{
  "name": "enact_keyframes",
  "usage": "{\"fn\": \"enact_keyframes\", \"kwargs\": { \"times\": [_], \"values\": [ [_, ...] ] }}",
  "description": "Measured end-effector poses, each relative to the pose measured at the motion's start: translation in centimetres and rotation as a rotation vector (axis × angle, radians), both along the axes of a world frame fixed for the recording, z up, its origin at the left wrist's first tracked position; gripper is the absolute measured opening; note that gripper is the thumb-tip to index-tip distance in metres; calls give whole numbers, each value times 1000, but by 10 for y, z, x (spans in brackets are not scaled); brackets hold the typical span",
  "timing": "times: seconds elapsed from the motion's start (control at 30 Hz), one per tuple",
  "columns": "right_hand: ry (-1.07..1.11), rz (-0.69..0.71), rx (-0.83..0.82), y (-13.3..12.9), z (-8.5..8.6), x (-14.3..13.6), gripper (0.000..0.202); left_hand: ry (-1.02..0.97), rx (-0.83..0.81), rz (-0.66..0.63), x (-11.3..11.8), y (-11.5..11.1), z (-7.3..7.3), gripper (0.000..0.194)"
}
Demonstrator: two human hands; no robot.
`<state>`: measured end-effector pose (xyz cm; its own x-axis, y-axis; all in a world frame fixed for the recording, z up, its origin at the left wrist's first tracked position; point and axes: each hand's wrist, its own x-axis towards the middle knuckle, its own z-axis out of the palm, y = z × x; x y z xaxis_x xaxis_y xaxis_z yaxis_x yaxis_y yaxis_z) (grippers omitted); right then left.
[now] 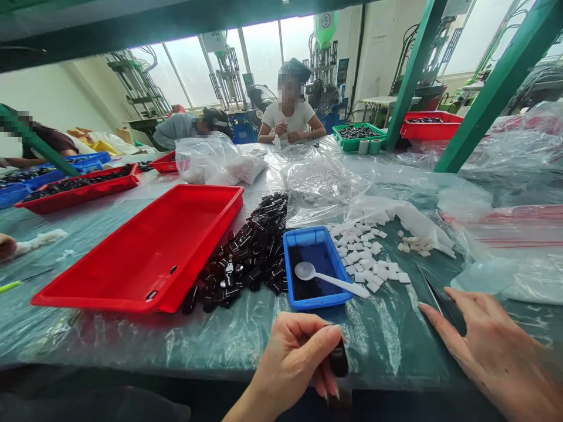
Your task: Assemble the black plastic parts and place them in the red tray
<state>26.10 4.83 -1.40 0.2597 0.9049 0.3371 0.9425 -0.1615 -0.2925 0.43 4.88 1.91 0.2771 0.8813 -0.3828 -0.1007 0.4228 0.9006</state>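
Note:
My left hand (299, 360) pinches a glossy black piece (338, 358) between thumb and fingers, just in front of the blue tray (319, 301). My right hand (497, 346) is at the right, with dark pointed tweezers (431, 292) between its thumb and fingers, tips toward the white squares. A white spoon (328, 278) rests across the blue tray, which has a dark bottom. Left of that tray lies a pile of black pieces (250, 252); right of it are scattered white squares (367, 255).
A large red tray (145, 252) with two small dark pieces stands at left. Clear plastic bags (519, 252) lie at right. Green posts (497, 88) rise from the table. A person (292, 120) sits opposite, and a green-handled tool (11, 286) lies far left.

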Motion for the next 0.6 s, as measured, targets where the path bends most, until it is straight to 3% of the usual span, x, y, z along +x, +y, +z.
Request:
{"fn": "enact_keyframes", "kwargs": {
  "times": [0.17,0.4,0.6],
  "values": [
    [62,-6,-117,8,-4,6,31,-24,-19,-28,5,1,2,54],
    [118,-11,-46,4,-9,14,28,-42,-41,-42,9,1,1,54],
    [607,48,100,-10,11,5,46,-51,-48,-63,9,2,-2,54]
  ]
}}
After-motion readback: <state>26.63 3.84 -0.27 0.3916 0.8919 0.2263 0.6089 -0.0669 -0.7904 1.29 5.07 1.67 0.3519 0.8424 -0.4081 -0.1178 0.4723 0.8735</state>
